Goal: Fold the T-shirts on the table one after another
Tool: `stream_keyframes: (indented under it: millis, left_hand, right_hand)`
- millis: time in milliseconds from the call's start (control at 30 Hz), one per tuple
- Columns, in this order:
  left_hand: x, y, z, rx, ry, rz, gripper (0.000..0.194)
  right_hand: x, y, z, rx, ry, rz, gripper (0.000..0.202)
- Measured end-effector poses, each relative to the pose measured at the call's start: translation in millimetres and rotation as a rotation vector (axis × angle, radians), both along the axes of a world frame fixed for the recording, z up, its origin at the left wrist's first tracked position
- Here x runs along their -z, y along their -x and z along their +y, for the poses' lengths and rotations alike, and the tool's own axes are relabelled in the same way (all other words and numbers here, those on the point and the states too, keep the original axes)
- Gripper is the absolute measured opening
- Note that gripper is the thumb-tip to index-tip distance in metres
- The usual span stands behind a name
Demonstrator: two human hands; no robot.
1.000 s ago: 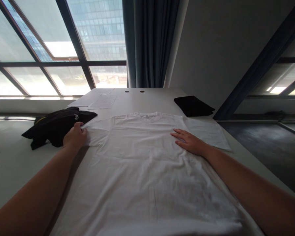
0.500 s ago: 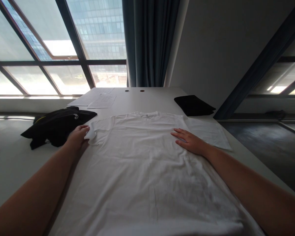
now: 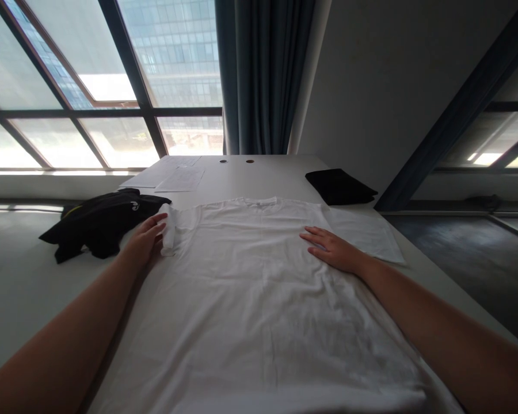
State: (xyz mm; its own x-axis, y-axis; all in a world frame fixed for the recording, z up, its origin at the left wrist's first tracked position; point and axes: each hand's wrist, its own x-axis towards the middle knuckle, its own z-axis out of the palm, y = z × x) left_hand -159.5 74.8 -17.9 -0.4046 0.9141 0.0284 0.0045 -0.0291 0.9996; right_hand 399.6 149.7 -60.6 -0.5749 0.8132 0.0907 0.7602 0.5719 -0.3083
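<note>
A white T-shirt (image 3: pixel 250 276) lies spread on the white table, its collar toward the far side and wrinkles over its lower right part. My left hand (image 3: pixel 149 238) is at the shirt's left sleeve, which is bunched up beside the fingertips; the fingers are apart and touch the cloth's edge. Palm down with fingers spread, my right hand (image 3: pixel 330 248) rests on the shirt's upper right, near the other sleeve.
Left of the shirt lies a crumpled black garment (image 3: pixel 103 221). A folded black cloth (image 3: pixel 341 186) sits at the back right. Printed papers (image 3: pixel 179 179) lie on the far left of the table (image 3: pixel 228 181), before the window and curtain (image 3: pixel 263 75).
My left hand has moved a little to the right and its fingers have loosened from the sleeve, which is now folded inward. My right hand has stayed in place.
</note>
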Motion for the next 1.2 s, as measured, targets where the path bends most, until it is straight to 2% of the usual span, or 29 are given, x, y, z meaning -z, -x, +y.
stream_keyframes:
  millis: [167,300,400,467,533,633,700,767,867,1000,1200]
  left_hand:
    - [-13.8,-10,3,0.055,-0.127,0.002,0.059]
    - [-29.2,-25,16,0.117,-0.138,-0.017,0.059]
    - [-37.2,-40,30,0.194,-0.149,-0.048,0.056]
    - [-37.3,-51,39,0.287,-0.145,-0.027,0.056]
    - [-31.3,-61,46,0.408,-0.114,0.067,0.059]
    - [-10.9,-71,49,0.564,-0.082,0.365,0.066]
    - [6.1,-74,49,0.580,-0.088,0.643,0.069]
    - [20.9,-73,47,0.542,-0.074,0.939,0.071]
    - [33.1,-71,44,0.521,0.017,1.270,0.072]
    - [33.8,-69,44,0.547,0.141,1.432,0.071]
    - [30.2,-71,45,0.486,0.299,1.483,0.072]
  right_hand:
    - [0.6,0,0,-0.006,-0.006,0.006,0.063]
    - [1.7,-1,2,-0.018,-0.024,0.018,0.062]
    - [1.4,-1,2,-0.022,-0.029,0.017,0.062]
    - [0.5,0,1,-0.021,-0.030,0.012,0.062]
    - [-0.5,0,1,-0.022,-0.027,0.003,0.063]
    - [-1.4,0,0,-0.023,-0.018,-0.007,0.064]
    - [-1.1,0,0,-0.022,-0.015,-0.003,0.063]
    - [-0.4,-1,0,-0.021,-0.014,0.007,0.062]
    - [0.4,-1,1,-0.016,-0.010,0.018,0.061]
    - [-0.5,-1,0,-0.012,-0.001,0.015,0.062]
    - [-1.8,0,0,-0.013,0.000,0.017,0.062]
